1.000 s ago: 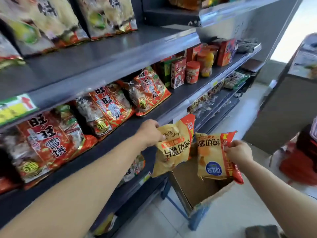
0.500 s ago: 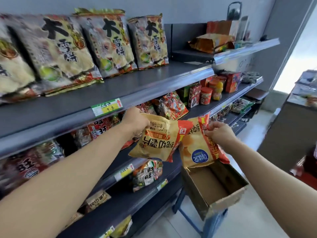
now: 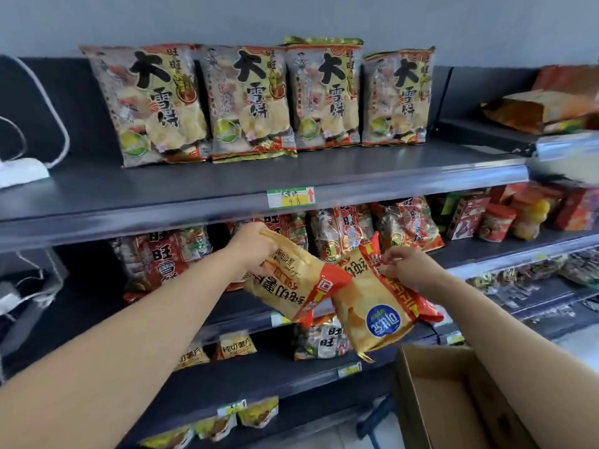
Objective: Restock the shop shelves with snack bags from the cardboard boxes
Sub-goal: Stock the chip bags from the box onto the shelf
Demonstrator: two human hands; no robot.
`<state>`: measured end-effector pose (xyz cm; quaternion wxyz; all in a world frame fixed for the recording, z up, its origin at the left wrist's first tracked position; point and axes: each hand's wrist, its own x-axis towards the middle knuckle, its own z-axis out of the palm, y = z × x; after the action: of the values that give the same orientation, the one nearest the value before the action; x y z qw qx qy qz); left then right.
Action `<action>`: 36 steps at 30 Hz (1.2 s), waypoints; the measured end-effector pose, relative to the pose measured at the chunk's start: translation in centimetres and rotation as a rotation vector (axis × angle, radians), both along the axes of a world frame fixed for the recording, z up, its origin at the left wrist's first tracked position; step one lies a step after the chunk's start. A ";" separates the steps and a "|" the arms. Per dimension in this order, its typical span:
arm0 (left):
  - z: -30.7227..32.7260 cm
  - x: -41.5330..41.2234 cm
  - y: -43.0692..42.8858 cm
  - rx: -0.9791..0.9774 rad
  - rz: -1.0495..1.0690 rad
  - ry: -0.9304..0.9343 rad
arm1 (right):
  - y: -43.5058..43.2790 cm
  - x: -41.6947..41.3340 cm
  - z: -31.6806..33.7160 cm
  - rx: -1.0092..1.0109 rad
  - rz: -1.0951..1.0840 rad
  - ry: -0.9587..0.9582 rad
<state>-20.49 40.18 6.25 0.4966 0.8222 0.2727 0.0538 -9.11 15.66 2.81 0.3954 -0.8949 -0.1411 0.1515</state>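
- Head view: two gold chip bags are held in the air in front of the middle shelf (image 3: 486, 251), above the box (image 3: 437, 400). Neither bag rests on anything.
- Left bag (image 3: 282, 286) hangs tilted from its upper corner with its print upside down. Its red corner overlaps the right bag (image 3: 372, 312), and the two touch there.
- Handling, judged: both are puffed foil pillows, so very light, soft-walled, and slick on the faces. The contents are brittle, so squeezing the belly would crush the chips.
- Best hold, judged: the flat crimped seam or a corner, where the film is stiff and no chips sit. Both grips are at such edges now.
- Left hand (image 3: 256, 251) is seen from the back, fingers curled round the bag's top corner. The fingertips are hidden behind the film.
- Right hand (image 3: 405, 270) has its thumb and fingers pressed together, pinching the red side strip of the right bag.
- One-corner holds let the bags swing, and slick film may slip from a light pinch.
- Similar gold bags (image 3: 236, 346) lie on the lower shelf, a likely home for these two.
- Red cracker bags (image 3: 343, 234) fill the middle shelf behind the hands.
- Large cracker bags (image 3: 252, 102) stand upright on the top shelf (image 3: 194, 186), with bare space in front of them.
- Box interior: no bags are visible in the part shown.
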 end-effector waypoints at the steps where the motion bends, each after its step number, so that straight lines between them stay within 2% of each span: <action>1: -0.2 -0.3 0.1 -0.050 0.022 -0.003 | 0.4 0.4 0.0 0.006 0.045 0.018; 5: -1.3 -1.4 0.1 -0.071 0.121 -0.072 | 1.9 1.4 -0.1 -0.017 0.194 0.055; 8: -2.0 -2.3 -0.7 0.036 0.172 -0.110 | 3.1 1.8 -0.6 -0.007 0.306 0.111; 14: -2.9 -3.8 -2.9 0.349 0.138 -0.123 | 6.3 0.6 -1.7 0.015 0.509 0.245; 18: -3.4 -5.4 -3.0 0.356 0.230 -0.155 | 7.7 -0.7 -2.6 0.041 0.582 0.299; 21: -3.7 -7.3 -2.2 0.199 0.306 -0.170 | 8.6 -1.3 -3.0 -0.007 0.613 0.220; 23: -4.1 -8.7 -1.2 0.177 0.330 -0.142 | 9.2 -1.7 -3.2 -0.048 0.648 0.110; 27: -6.6 -11.6 0.7 0.225 0.365 -0.039 | 9.8 -2.5 -4.4 -0.176 0.710 -0.109; 31: -9.6 -13.4 1.4 0.264 0.351 0.033 | 10.3 -3.9 -6.9 -0.347 0.767 -0.218; 36: -14.1 -15.0 0.9 0.490 0.263 0.123 | 11.4 -6.4 -10.8 -0.512 0.802 -0.326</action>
<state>-35.48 41.06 -7.81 0.2545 0.8770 0.3855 0.1320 -15.53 27.07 -7.96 0.0469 -0.8504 -0.4923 0.1796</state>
